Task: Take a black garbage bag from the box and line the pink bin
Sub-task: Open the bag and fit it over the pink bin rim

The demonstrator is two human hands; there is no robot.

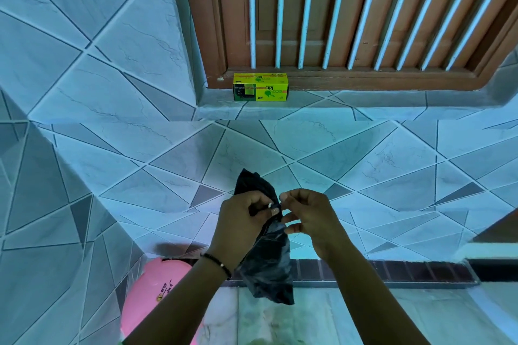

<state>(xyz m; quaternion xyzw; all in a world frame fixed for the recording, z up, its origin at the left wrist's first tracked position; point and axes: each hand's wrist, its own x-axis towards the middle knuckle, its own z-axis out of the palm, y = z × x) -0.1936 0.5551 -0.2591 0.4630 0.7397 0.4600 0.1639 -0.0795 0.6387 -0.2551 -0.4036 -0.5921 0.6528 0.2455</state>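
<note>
You hold the black garbage bag (269,263) in front of you with both hands, at the middle of the view. Your left hand (241,225) is closed around the bag, with the thumb and the first fingers pinching the plastic near its upper part. Your right hand (307,214) is just beside the left one, and its thumb and forefinger pinch the same bunched part of the bag; the other fingers of this hand are curled and a little apart from the plastic. The two hands almost touch each other at the pinch. A short crumpled end of the bag stands up above your hands, and the longer, still folded part hangs down below them, between your wrists. On your left wrist there is a dark beaded bracelet (217,260).

The pink bin (157,288) is below your left forearm, on the floor close to the tiled wall (84,176), and the arm covers part of it. The yellow-green box (260,87) lies far above your hands, on the tiled ledge just before the wooden window frame (350,80) with white bars. It is well apart from both hands and from the bag.
</note>
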